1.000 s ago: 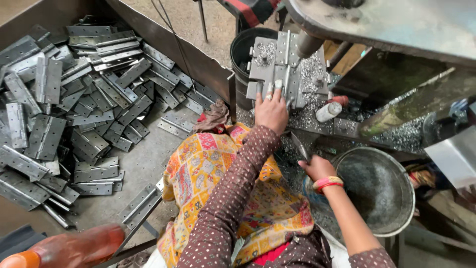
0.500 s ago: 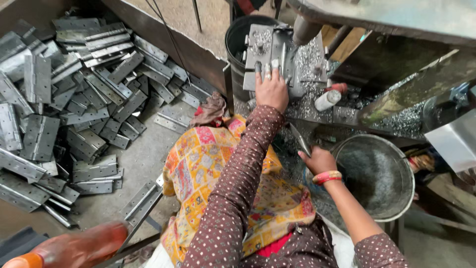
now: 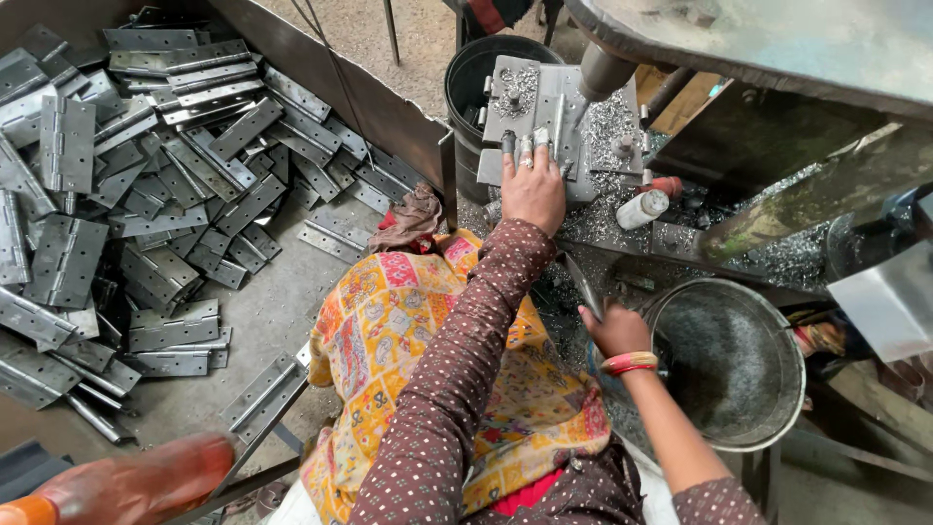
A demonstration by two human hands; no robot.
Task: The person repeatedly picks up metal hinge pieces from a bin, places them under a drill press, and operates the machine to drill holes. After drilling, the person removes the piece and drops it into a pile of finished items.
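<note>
Two hands: both busy at a drill-press setup, seen from straight above.
Left hand [image 3: 533, 187]: palm down, fingers spread flat on a grey metal hinge plate [image 3: 530, 112], pressing it onto the machine table [image 3: 622, 146]. Not gripping, just pinning.
Right hand [image 3: 614, 329]: clenched round a thin dark lever handle [image 3: 580, 284] that slants up toward the press.
Plate: sits just past the left fingertips, right beside the drill spindle [image 3: 604, 70], which comes down slightly to the right of the fingers.
Swarf: shiny shavings [image 3: 607, 209] piled all around the left wrist side of the table.
Bucket: metal bucket [image 3: 731, 362] just right of the right hand, greyish inside, contents hard to tell.
Bottle: small white bottle [image 3: 642, 208] lying between the two hands, red cap end.
Stock: big heap of hinges [image 3: 146, 185] well off to the left of the left arm, on the floor.
Doing it well (my take): keep the plate dead flat and snug against whatever stop is there, fingertips clear of the bit, and feed the lever smoothly, not in jerks. Those chips look sharp, so no sweeping them off bare-handed.
</note>
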